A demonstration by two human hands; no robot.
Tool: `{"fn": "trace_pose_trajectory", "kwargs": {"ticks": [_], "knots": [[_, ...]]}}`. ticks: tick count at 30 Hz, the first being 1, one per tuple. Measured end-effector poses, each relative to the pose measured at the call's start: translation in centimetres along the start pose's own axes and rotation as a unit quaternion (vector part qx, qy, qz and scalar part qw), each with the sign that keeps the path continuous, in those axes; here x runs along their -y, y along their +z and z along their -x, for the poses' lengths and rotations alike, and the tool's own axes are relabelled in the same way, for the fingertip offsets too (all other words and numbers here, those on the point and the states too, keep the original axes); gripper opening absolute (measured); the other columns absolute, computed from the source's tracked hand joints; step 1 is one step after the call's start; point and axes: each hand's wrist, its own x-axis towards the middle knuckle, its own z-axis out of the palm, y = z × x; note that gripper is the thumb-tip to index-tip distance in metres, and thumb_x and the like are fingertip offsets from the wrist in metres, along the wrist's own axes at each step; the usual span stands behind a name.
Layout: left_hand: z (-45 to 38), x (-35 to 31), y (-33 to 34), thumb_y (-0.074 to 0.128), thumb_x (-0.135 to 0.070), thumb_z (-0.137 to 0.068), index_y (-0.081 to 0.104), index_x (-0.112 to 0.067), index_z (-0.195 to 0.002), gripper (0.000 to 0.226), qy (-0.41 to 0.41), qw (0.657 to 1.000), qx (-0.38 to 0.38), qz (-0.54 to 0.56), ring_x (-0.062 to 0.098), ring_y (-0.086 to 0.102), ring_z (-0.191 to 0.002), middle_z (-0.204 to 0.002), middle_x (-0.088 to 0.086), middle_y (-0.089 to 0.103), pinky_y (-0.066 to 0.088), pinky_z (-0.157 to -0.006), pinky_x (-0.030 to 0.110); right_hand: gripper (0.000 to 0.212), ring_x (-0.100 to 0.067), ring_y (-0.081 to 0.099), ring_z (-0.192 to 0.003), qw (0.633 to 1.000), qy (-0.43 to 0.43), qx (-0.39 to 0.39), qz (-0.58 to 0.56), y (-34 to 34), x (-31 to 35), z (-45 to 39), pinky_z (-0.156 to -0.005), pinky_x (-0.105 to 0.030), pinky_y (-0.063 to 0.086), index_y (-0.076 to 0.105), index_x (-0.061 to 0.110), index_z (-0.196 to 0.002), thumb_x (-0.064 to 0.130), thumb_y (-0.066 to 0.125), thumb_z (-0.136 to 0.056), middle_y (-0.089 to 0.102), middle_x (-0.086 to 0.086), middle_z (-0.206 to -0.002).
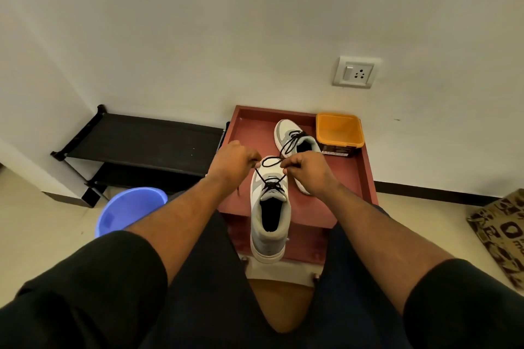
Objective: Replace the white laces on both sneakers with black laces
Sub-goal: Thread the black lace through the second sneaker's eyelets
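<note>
Grey-and-white sneakers [270,224] with black laces [270,176]; reddish-brown table [365,176]; orange tub [339,130]; blue bucket [127,210]; black rack [141,142]; brown patterned cushion [502,235]; white wall [226,22].

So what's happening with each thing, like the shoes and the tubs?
Near grey-and-white sneaker: black-laced, being tied.
Far grey-and-white sneaker: black-laced.
Black lace: looped between both hands.
Left hand: pinching lace.
Right hand: pinching lace.
Orange square tub: open, empty.
Blue plastic bucket: upright, open.
</note>
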Motion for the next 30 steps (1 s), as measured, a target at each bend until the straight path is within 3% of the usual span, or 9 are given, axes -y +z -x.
{"fn": "trace_pose_trajectory", "kwargs": {"ticks": [5,8,10,12,15,18,21,25,30], "knots": [[0.6,0.2,2.3,0.080,-0.030,-0.073,0.077,-0.017,-0.079,0.015,0.035,0.978,-0.204,0.015,0.019,0.053,-0.086,-0.091,0.003,0.060,0.043,-0.071,0.035,0.011,-0.025,0.053,-0.102,0.987,-0.079,-0.034,0.139,0.2,-0.7,0.0,-0.092,-0.038,0.042,0.079,0.015,-0.090,0.017,0.075,-0.080,0.059,-0.001,-0.098],[1.2,-1.6,2.6,0.074,-0.015,-0.082,0.075,-0.003,-0.088,0.013,-0.067,0.935,-0.133,0.322,-0.003,0.059,-0.068,-0.081,0.001,0.068,0.046,-0.066,0.019,0.009,-0.020,0.036,-0.127,0.984,-0.053,-0.059,0.157,0.3,-1.1,0.2,-0.104,-0.038,0.029,0.078,0.028,-0.086,0.029,0.077,-0.077,0.055,0.010,-0.125],[1.6,-3.0,3.0,0.066,-0.001,-0.088,0.071,0.005,-0.096,0.012,-0.127,0.848,-0.100,0.505,-0.004,0.063,-0.061,-0.073,-0.003,0.069,0.048,-0.062,0.013,0.009,-0.005,0.035,-0.132,0.996,-0.056,-0.050,0.054,0.6,-0.9,0.2,-0.109,-0.031,0.023,0.078,0.026,-0.085,0.024,0.078,-0.077,0.058,0.009,-0.132],[1.7,-3.4,4.0,0.060,0.002,-0.091,0.067,-0.001,-0.108,0.019,-0.151,0.781,-0.106,0.597,0.004,0.069,-0.069,-0.077,-0.002,0.072,0.055,-0.066,0.019,0.011,0.007,0.052,-0.113,0.988,-0.033,-0.022,-0.149,1.2,-0.6,0.4,-0.101,-0.016,0.036,0.076,0.014,-0.089,0.009,0.075,-0.080,0.069,0.001,-0.112],[1.0,-3.6,5.1,0.061,-0.004,-0.093,0.049,-0.016,-0.115,0.027,-0.191,0.726,-0.112,0.652,0.017,0.064,-0.060,-0.069,0.007,0.068,0.057,-0.061,0.028,0.014,-0.015,0.069,-0.074,0.918,0.044,-0.045,-0.393,2.3,-0.6,0.3,-0.074,-0.024,0.055,0.066,0.000,-0.094,-0.008,0.067,-0.082,0.072,-0.012,-0.080],[0.2,-3.5,5.8,0.066,-0.006,-0.090,0.056,-0.010,-0.096,0.012,-0.214,0.743,-0.107,0.625,0.014,0.055,-0.048,-0.061,0.002,0.065,0.052,-0.052,0.028,0.026,-0.026,0.066,-0.064,0.881,0.107,-0.090,-0.451,3.0,-0.9,-0.4,-0.070,-0.040,0.058,0.054,0.009,-0.089,-0.007,0.072,-0.079,0.066,-0.019,-0.074],[-0.3,-3.0,6.2,0.071,-0.007,-0.086,0.070,-0.007,-0.088,0.002,-0.230,0.755,-0.113,0.604,0.015,0.059,-0.056,-0.070,0.005,0.070,0.055,-0.057,0.025,0.019,-0.019,0.060,-0.054,0.871,0.132,-0.105,-0.461,3.5,-1.0,-0.9,-0.053,-0.027,0.054,0.057,0.004,-0.078,-0.004,0.074,-0.077,0.062,-0.019,-0.070],[-0.5,-2.4,6.9,0.065,0.000,-0.088,0.068,-0.003,-0.115,0.028,-0.217,0.773,-0.052,0.594,0.002,0.069,-0.087,-0.105,0.007,0.072,0.055,-0.074,0.016,0.010,-0.013,0.062,-0.053,0.833,0.164,-0.110,-0.517,4.0,-1.7,-1.1,-0.045,-0.015,0.044,0.065,-0.010,-0.085,-0.004,0.071,-0.079,0.065,-0.017,-0.071],[-0.7,-2.1,7.1,0.056,-0.001,-0.095,0.053,-0.018,-0.120,0.031,-0.215,0.807,-0.074,0.545,-0.006,0.062,-0.061,-0.085,-0.002,0.071,0.047,-0.056,0.011,0.016,-0.011,0.068,-0.066,0.837,0.177,-0.078,-0.512,4.7,-2.4,-0.8,-0.058,-0.016,0.050,0.070,0.000,-0.088,-0.013,0.067,-0.079,0.074,-0.007,-0.075]]}}
